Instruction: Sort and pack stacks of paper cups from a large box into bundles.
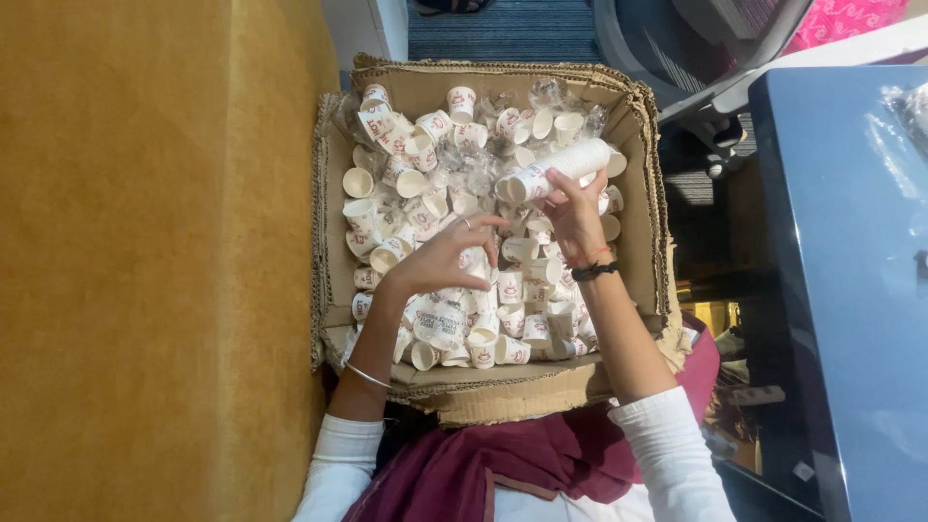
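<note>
A stack of nested white paper cups [559,169] lies slanted in the right hand [575,217], whose fingers are closed around its lower end, holding it above the 2 o'clock part of a cardboard box [633,130]. The left hand [440,259] reaches into the middle of the box with its fingers curled, pinching a single small cup [474,261] that sits among the loose cups [416,164]; whether that cup is lifted free or still resting on the heap is hard to tell. Judging by how things lie, the stacking is at an early stage: one short stack is gathered, while the great bulk of the cups still lies scattered on its sides and upside down across the whole box floor, from 12 o'clock to 6 o'clock, mixed with crumpled clear plastic wrap [483,174] that covers some cups near the centre and 1 o'clock and would hinder picking them out. The box rests on the person's lap, its torn flap at 6 o'clock against a maroon cloth [483,474]. At 9 o'clock a mustard-yellow upholstered surface [155,261] runs alongside the box, touching its left wall. At 3 o'clock stands a dark blue counter [841,290], apart from the box, and at 1 o'clock the base of an office chair [696,87] sits on a striped carpet [503,29].
</note>
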